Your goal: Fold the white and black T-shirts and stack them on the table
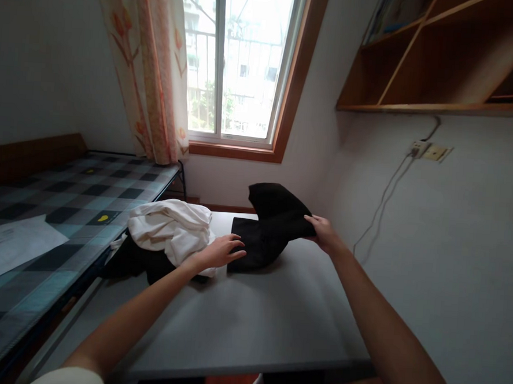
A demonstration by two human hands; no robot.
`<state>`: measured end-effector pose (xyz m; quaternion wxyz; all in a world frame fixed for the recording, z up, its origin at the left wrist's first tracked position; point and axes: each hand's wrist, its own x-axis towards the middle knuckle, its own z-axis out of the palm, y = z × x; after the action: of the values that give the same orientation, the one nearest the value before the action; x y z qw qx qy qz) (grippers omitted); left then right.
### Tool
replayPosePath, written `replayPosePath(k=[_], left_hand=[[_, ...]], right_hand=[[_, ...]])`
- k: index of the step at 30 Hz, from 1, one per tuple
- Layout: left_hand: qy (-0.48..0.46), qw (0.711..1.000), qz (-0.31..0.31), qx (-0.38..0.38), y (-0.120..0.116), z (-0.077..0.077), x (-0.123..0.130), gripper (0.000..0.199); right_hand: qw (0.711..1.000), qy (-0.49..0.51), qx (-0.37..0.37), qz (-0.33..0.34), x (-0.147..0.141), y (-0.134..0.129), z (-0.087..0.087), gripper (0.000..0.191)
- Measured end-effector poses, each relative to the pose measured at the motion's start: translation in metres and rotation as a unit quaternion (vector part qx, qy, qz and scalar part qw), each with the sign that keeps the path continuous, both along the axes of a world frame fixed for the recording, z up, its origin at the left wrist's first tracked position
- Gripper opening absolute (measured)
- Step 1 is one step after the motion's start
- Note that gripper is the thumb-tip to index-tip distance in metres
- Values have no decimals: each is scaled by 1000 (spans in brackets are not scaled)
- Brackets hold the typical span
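Note:
A black garment (276, 216) lies partly on the table, its right part lifted and folding over toward the left. My right hand (322, 232) grips its right end, thumb on top. My left hand (224, 251) rests at the garment's left edge, fingers stretched out and apart. Just left of that hand sits a heap with a crumpled white cloth (171, 224) on top and black cloth (137, 260) beneath. The exact kind of the black garment cannot be made out.
The grey-white table (248, 325) stands before me. At left is a bed with a checked mattress (122, 178) and a paper sheet (14, 246). A window (242, 69) and curtain (154, 81) are behind. Shelves (447, 59) and a socket with cables (419, 148) are on the right wall.

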<state>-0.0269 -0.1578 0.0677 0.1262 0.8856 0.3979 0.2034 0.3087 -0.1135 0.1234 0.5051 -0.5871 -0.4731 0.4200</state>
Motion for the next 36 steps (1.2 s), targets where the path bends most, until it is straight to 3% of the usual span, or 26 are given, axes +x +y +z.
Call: replayPosePath(k=[2,4,6,9,12,15,17,20,22,24,26,28,30,32,34,36], left_hand=[[18,1000,3,-6,2,-7,-2,36],[29,1000,-5,-9,2,-15,-2,35],[34,999,-26,-1,-1,-23,2,39],[50,995,-70,43,-10,-33,17,52],[88,986,-111,92,-16,-38,34,41],[130,977,-124,113,-12,-38,39,19],[147,976,-107,116,-2,-36,33,18],[161,979,25,126,19,-30,14,20],[158,969,141,131,29,-26,3,23],[131,963,191,140,32,-24,-2,24],[90,973,158,145,29,-23,1,23],[55,988,72,129,21,-22,10,22],[29,994,-14,104,14,-22,21,23],[20,993,-69,93,10,-22,32,43],[36,990,-97,92,9,-23,41,64],[73,987,-113,88,11,-26,50,70]], right_hand=[[987,-141,-31,-63,40,-2,-9,25],[937,-320,-33,-137,71,-7,-25,31],[894,-423,-2,-149,83,-12,-41,34],[864,-484,115,-74,63,-14,-53,29],[824,-528,199,55,19,-8,-55,28],[776,-592,155,154,-15,-1,-56,38],[764,-621,65,162,-25,3,-57,47],[774,-617,-62,131,-30,7,-57,36],[783,-602,-96,125,-32,7,-54,23],[795,-580,-104,146,-35,6,-50,13],[808,-550,-109,179,-38,3,-45,7],[848,-476,-97,212,-40,-1,-39,13],[921,-304,-72,234,-40,-7,-31,19],[968,-81,-48,233,-41,-12,-24,21],[974,68,-30,215,-44,-18,-17,22],[972,141,-6,190,-48,-21,-12,21]])
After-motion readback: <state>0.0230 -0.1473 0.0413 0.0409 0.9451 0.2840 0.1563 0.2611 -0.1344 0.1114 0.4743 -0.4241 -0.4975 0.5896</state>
